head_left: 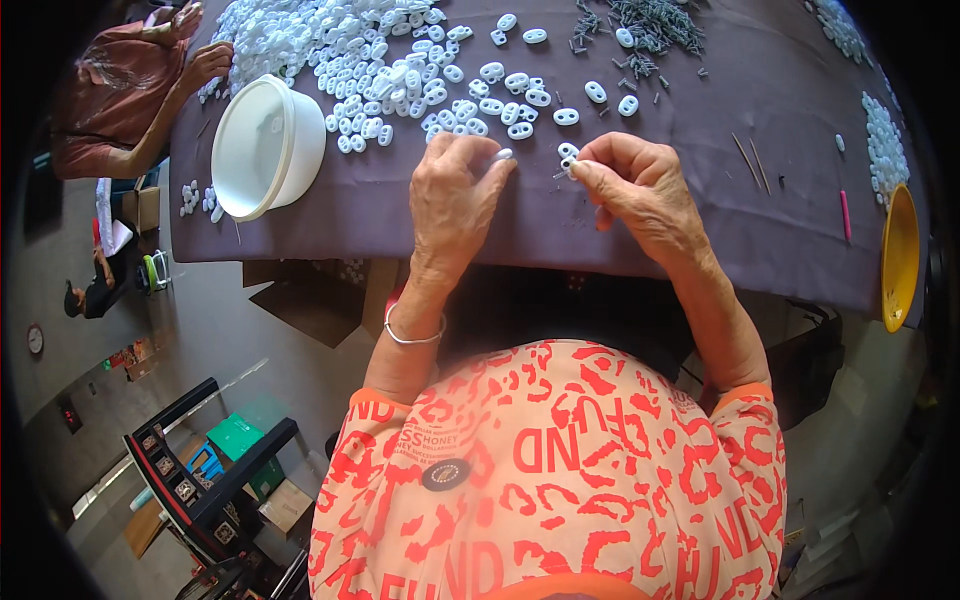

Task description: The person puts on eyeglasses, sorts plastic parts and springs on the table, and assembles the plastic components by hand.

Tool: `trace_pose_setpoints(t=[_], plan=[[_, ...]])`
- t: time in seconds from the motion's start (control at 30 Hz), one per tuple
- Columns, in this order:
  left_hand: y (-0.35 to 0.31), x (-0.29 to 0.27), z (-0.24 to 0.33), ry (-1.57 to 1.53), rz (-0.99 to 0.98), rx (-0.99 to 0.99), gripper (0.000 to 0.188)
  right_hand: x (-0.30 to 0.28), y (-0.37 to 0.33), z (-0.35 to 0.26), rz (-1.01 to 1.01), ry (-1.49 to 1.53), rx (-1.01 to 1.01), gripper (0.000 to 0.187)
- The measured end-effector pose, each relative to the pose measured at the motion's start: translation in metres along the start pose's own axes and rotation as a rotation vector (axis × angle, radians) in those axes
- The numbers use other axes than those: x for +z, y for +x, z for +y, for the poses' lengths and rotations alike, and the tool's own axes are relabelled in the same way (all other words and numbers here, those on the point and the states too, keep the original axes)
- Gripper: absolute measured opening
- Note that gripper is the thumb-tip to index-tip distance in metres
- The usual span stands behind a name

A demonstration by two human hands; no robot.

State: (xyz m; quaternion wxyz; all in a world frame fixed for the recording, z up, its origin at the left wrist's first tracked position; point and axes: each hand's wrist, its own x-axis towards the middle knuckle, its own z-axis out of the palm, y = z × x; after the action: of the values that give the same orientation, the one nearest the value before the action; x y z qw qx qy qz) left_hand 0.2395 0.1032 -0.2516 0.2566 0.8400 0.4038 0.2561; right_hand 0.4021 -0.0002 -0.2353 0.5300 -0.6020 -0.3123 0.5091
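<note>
Near the table's front edge, my left hand [452, 195] is closed, pinching a small white plastic piece [504, 155] between thumb and forefinger. My right hand [645, 185] sits a little to its right, thumb and forefinger pressed on a white two-hole plastic piece [567, 151]; its lower part is hidden by the fingers. The two hands are apart. Beyond them, loose white oval two-hole pieces [519, 82] lie scattered, running into a large heap [290, 40] at the far left. A pile of small dark grey cylindrical parts, perhaps springs, [655, 28] lies at the far middle.
A white round tub [306, 150] stands at the left, and a yellow dish [901, 260] overhangs the right edge. A pink stick [845, 216] and thin brown sticks [752, 163] lie at the right. Another person's hand [208, 64] reaches the heap. An open cardboard box [315, 305] is below the table edge.
</note>
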Motion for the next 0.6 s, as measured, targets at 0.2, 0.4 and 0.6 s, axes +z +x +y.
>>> trace_pose_setpoints(t=[0.2, 0.4, 0.6], plan=[[0.000, -0.001, 0.001, -0.084, -0.070, 0.096, 0.013, -0.001, -0.002, -0.001, 0.001, 0.012, 0.015, 0.016], [-0.007, -0.015, 0.008, -0.780, -0.298, -0.504, 0.014, 0.001, -0.002, -0.002, -0.008, 0.065, 0.025, 0.015], [-0.012, -0.012, 0.006, -1.220, -0.340, -0.688, 0.016, 0.012, 0.001, 0.012, -0.087, 0.503, 0.037, 0.012]])
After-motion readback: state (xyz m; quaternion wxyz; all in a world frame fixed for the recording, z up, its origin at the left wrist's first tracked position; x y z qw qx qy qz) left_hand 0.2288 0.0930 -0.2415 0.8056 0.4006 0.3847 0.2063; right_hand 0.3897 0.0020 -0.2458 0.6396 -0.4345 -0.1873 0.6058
